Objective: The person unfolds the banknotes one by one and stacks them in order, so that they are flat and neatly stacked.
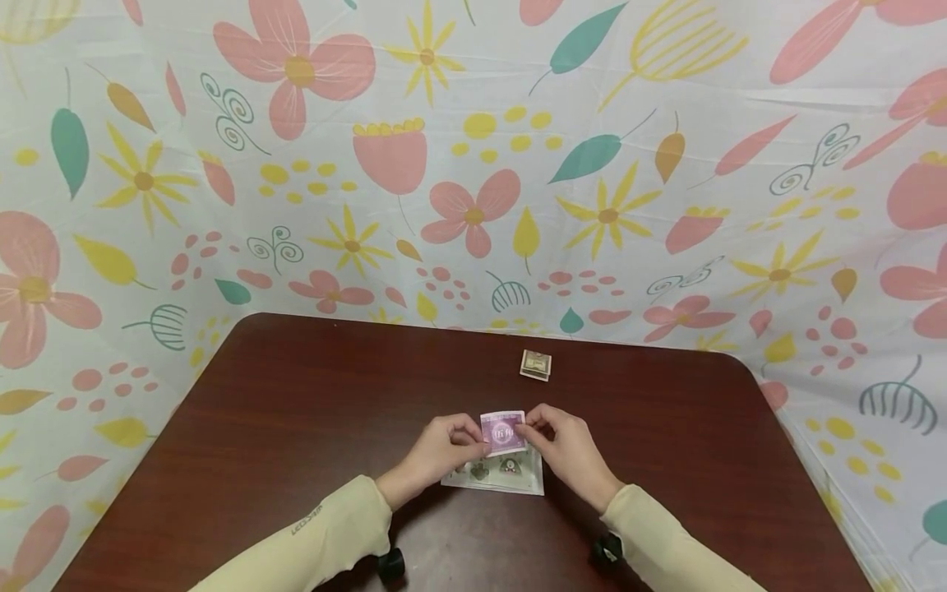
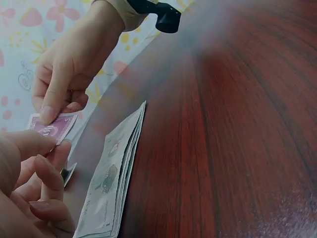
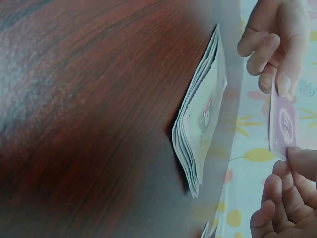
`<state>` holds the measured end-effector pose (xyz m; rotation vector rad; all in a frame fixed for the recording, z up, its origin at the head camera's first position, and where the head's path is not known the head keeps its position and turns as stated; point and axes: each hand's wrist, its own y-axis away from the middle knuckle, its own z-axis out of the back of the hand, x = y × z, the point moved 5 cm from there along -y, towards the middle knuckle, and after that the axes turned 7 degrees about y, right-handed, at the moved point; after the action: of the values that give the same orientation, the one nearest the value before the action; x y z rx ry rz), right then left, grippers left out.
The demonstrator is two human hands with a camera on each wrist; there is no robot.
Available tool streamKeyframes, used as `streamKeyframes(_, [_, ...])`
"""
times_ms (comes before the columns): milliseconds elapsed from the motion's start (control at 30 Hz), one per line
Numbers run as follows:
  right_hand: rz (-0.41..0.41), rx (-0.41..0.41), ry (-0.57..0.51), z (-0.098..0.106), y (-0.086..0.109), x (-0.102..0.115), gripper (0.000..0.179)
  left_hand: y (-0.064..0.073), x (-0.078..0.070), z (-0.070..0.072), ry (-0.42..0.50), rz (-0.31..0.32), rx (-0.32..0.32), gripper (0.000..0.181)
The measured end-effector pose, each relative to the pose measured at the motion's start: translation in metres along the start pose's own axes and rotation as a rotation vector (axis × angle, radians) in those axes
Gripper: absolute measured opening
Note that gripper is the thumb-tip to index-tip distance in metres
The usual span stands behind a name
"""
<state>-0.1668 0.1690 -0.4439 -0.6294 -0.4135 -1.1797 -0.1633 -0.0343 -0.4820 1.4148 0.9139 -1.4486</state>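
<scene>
Both hands hold a small purple square paper piece [image 1: 503,436] with a pale round emblem and a light border. The left hand [image 1: 442,450] pinches its lower left edge between thumb and fingers. At the right edge, the right hand [image 1: 568,450] pinches it with thumb and forefinger. Just below it on the table lies a stack of pale printed sheets [image 2: 106,181] with small pictures. In the right wrist view the sheets [image 3: 203,119] show as several thin layers, slightly fanned at the edge. The purple piece is held above the stack, hiding its upper part in the head view.
A small stack of beige and brown square papers [image 1: 536,365] lies farther back on the dark reddish-brown table [image 1: 333,395]. A white cloth [image 1: 473,164] with flowers and leaves hangs behind and beside the table.
</scene>
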Motion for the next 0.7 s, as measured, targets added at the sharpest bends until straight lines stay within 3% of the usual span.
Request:
streamKeyframes(267, [-0.018,0.023,-0.032,-0.001,0.001,0.001,0.009,0.001,0.001,0.005,0.006,-0.042,0.027,0.012])
streamKeyframes(533, [0.003,0.091,-0.117,-0.002,0.0,-0.003,0.006,-0.011,-0.009,0.025,-0.011,-0.158,0.001,0.015])
streamKeyframes(700, [0.039,0.132,-0.134,-0.004,0.001,-0.002,0.006,-0.027,-0.017,0.029,0.014,-0.096,0.08,0.02])
